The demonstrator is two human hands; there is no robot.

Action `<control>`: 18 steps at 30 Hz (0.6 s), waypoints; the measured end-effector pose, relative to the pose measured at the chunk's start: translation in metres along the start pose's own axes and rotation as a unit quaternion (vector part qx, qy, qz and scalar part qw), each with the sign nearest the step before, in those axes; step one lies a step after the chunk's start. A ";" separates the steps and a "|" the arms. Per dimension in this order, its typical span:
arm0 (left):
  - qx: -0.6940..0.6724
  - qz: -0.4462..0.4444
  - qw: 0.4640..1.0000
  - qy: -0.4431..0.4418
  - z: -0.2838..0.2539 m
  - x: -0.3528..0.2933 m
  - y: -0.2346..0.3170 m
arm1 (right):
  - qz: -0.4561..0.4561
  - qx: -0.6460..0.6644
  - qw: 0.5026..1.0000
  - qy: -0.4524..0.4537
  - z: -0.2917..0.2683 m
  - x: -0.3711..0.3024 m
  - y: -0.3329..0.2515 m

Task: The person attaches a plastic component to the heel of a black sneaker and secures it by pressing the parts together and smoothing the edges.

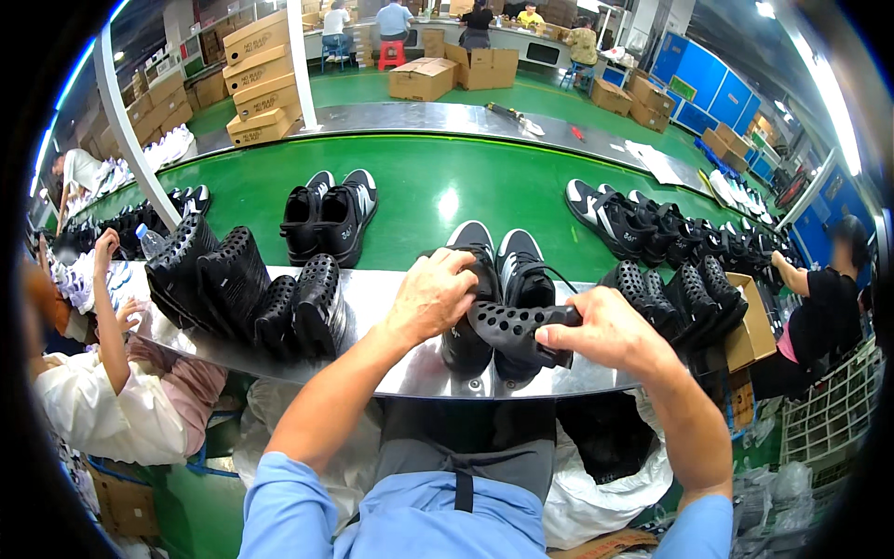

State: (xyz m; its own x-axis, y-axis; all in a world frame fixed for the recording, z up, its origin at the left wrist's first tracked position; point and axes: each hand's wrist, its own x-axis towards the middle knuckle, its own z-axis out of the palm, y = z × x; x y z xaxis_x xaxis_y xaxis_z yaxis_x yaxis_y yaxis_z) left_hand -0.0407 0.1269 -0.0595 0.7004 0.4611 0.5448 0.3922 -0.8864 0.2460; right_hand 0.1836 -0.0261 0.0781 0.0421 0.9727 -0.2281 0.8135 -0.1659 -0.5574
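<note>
A pair of black sneakers with grey toes stands in front of me on the metal table edge, toes pointing away: the left sneaker (468, 349) and the right sneaker (521, 265). My right hand (605, 331) grips one end of a black perforated shoe insert (512, 326), thumb on top, and the insert lies across above the heels. My left hand (433, 293) is closed with its fingers curled over the opening of the left sneaker, close to the insert's other end. What lies under those fingers is partly hidden.
Nested black inserts stand at left (228, 279) and right (694, 298). Another sneaker pair (331, 219) sits on the green belt (447, 168), with a sneaker row (643, 219) at right. A white sack (573, 494) hangs below. Co-workers sit left (121, 401) and right (819, 326).
</note>
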 end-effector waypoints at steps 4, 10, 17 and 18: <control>-0.070 -0.009 0.997 0.030 0.001 0.011 -0.015 | 0.021 -0.035 0.999 -0.029 -0.013 0.014 -0.018; -0.247 -0.241 0.930 -0.124 -0.031 0.031 0.000 | -0.094 -0.215 0.964 0.124 0.070 0.061 -0.004; -0.312 -0.245 0.915 -0.067 -0.029 0.002 -0.022 | -0.187 -0.211 0.954 0.101 0.105 0.065 -0.025; -0.299 -0.256 0.916 -0.082 -0.031 0.002 -0.024 | -0.178 -0.227 0.954 0.086 0.108 0.072 -0.020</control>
State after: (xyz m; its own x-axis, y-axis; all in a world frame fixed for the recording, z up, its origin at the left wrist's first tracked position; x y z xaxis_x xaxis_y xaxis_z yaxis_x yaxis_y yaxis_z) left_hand -0.0671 0.1476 -0.0399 0.6157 0.7787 0.1203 0.3314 -0.3944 0.8571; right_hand 0.1077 0.0296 -0.0139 -0.2208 0.9730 0.0676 0.9596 0.2292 -0.1635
